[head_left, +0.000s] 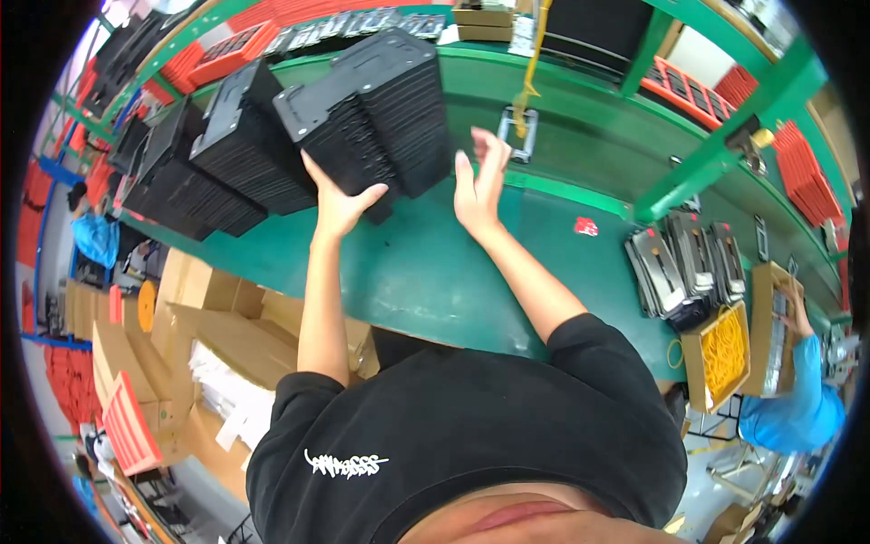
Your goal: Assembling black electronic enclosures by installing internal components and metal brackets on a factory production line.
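A tall stack of black plastic trays (pixel 412 118) stands on the green workbench (pixel 408 272), ahead of me and slightly left. My left hand (pixel 340 208) is at the stack's near left side, thumb and forefinger spread; its other fingers are partly hidden, and I cannot tell whether it touches the trays. To the right of the stack, my right hand (pixel 482 186) is raised with fingers apart and nothing in it. More black tray stacks, one (pixel 249 136) close by and another (pixel 172 172) beyond it, fill the bench's left end.
Right of me are piled grey-black flat parts (pixel 684 263) and a carton of yellow bands (pixel 725 349). A red label (pixel 586 227) lies on the bench. A yellow cord (pixel 535 63) hangs ahead. Cardboard boxes (pixel 227 335) stand lower left. A blue-sleeved person (pixel 797 399) works at right.
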A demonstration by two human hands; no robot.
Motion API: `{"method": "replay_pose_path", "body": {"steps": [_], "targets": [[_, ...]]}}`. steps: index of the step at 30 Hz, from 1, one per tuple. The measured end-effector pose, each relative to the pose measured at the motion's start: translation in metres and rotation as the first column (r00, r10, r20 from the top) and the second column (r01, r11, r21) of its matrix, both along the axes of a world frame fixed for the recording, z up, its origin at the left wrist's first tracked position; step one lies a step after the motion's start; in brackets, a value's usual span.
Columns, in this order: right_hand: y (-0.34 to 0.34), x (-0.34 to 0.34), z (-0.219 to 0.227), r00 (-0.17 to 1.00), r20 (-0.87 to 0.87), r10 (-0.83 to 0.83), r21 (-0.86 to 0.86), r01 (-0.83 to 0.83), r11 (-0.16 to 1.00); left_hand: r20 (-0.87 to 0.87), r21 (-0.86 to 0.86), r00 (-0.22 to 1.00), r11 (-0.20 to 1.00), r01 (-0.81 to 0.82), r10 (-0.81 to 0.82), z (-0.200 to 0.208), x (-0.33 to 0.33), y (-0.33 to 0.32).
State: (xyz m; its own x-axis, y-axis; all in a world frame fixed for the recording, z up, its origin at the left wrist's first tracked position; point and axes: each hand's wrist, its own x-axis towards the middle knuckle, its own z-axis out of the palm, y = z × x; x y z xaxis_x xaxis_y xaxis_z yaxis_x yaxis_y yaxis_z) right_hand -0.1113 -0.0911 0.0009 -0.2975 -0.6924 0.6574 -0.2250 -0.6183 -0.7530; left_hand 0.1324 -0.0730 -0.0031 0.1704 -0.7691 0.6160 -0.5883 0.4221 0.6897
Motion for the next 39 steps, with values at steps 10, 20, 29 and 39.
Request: {"method": "replay_pose_path", "body": {"steps": [10, 20, 29, 39], "targets": [[-0.047, -0.015, -0.036, 0.931, 0.099, 0.351, 0.498, -0.352, 0.792, -0.254, 0.173, 0.958, 0.968, 0.180, -0.132, -0.045, -0.018, 0.013], [-0.085, -0.149, -0.040, 0.596, -0.796, 0.105, 0.279, 0.207, 0.938, -0.288, 0.563, 0.920, 0.730, 0.387, -0.266, -0.077, -0.003, 0.125], [-0.216, -0.162, -0.045, 0.231, -0.948, 0.221, 0.300, 0.410, 0.861, -0.361, 0.525, 0.872, 0.701, 0.482, -0.329, -0.062, -0.006, 0.108], [-0.014, -0.283, 0.139, 0.586, -0.781, -0.216, 0.261, 0.620, 0.740, -0.418, 0.517, 0.726, 0.514, 0.684, -0.546, -0.027, -0.019, 0.072]]}}
